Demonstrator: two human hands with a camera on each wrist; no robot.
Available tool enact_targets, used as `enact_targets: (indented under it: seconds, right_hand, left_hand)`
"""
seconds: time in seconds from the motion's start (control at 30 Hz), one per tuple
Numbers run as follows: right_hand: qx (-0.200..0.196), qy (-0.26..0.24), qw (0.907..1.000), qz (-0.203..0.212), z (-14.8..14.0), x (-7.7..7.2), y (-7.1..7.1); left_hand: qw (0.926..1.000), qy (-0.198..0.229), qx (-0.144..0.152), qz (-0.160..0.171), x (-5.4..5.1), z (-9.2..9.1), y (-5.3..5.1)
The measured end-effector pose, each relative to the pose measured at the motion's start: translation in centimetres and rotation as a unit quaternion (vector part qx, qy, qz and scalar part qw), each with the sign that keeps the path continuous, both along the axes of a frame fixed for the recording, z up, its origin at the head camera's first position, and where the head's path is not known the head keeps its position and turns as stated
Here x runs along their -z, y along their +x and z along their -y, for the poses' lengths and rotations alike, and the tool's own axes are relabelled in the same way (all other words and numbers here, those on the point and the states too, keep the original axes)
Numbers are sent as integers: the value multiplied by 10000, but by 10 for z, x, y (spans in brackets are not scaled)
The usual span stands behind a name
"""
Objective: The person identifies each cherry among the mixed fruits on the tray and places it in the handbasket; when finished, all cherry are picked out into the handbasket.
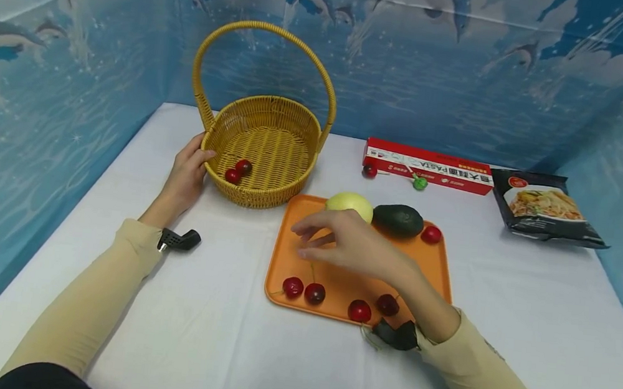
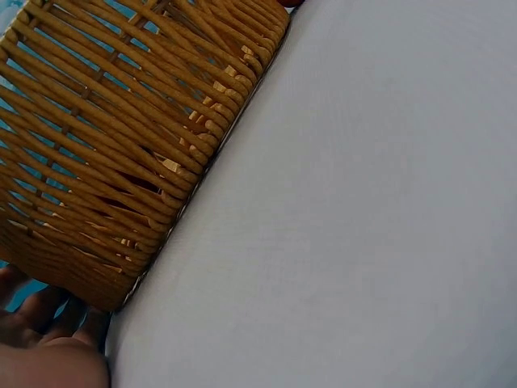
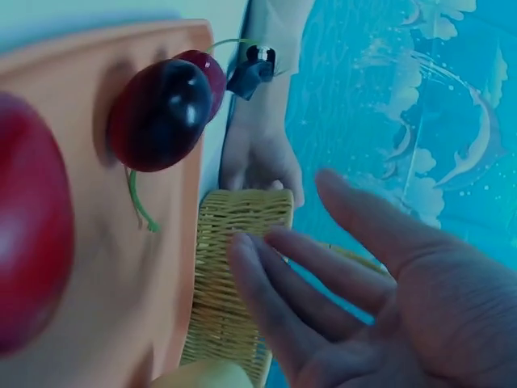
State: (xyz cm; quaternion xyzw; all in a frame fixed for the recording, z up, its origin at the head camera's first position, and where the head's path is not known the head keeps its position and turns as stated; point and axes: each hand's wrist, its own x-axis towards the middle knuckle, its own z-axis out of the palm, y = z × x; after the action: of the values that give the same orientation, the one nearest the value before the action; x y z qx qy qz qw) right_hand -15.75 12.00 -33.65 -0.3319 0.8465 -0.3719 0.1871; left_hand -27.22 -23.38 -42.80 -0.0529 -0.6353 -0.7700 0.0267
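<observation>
At the left side of a yellow wicker basket [image 1: 255, 196], my left hand [image 1: 185, 173] grips the rim with the thumb over its edge. The left wrist view shows the woven wall [image 2: 121, 137] close up, the fingers [image 2: 40, 315] at its lower corner. Two red cherries [image 1: 232, 175] lie inside the basket. Above the orange tray [image 1: 277, 260], my right hand [image 1: 354, 245] hovers with its fingers loosely bent and apart from the thumb, holding nothing. Several cherries lie on the tray, among them a dark one [image 3: 161, 113] with a green stem.
At the tray's far edge sit a yellow-green fruit [image 1: 351, 204], a dark green avocado [image 1: 398, 220] and a cherry [image 1: 431, 234]. Behind stand a red pasta box [image 1: 429, 166], a cherry [image 1: 369, 172], a small green pepper [image 1: 419, 183] and a black food packet [image 1: 547, 208].
</observation>
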Motion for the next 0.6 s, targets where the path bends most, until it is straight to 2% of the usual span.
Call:
enact_targets:
  seconds: [0.13,0.2,0.4,0.6]
  right_hand:
    - [-399,122,9972,619,-5,5,1]
    - [-594,256,9950,765,-6,9,1]
    - [-1070,644,9895,730,-6,17,3]
    - [-1107,815,9889,573,-4,18,4]
  left_hand:
    - [10000,-54,-6,22,-1,-1,1]
    - [10000,-96,4,22,-1,-1,1]
    - [9998,-173,46,31,0,-1,2]
    - [9999,-144,71,-7,-1,0,3]
